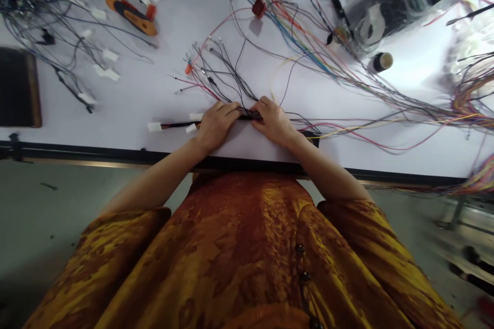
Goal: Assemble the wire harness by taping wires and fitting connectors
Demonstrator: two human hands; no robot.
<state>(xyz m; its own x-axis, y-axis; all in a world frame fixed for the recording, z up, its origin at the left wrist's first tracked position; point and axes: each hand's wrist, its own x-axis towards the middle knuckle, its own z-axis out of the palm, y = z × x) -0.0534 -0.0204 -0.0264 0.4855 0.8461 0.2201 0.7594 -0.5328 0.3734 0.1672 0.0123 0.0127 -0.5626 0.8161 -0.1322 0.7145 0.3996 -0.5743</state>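
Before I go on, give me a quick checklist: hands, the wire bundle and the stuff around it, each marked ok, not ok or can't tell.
1. Right hand on the black-wrapped wire bundle: ok, thumb and fingers are at it.
2. Left hand gripping the bundle: cannot tell; it lies over the bundle, but the thumb is hidden.
3. White connector at the far left clear of the fingers: ok.
4. Loose dark wires beyond the hands gathered: not ok, their ends are fanned out.
5. Orange-handled tool clear of both hands: ok, it lies well apart on the table.
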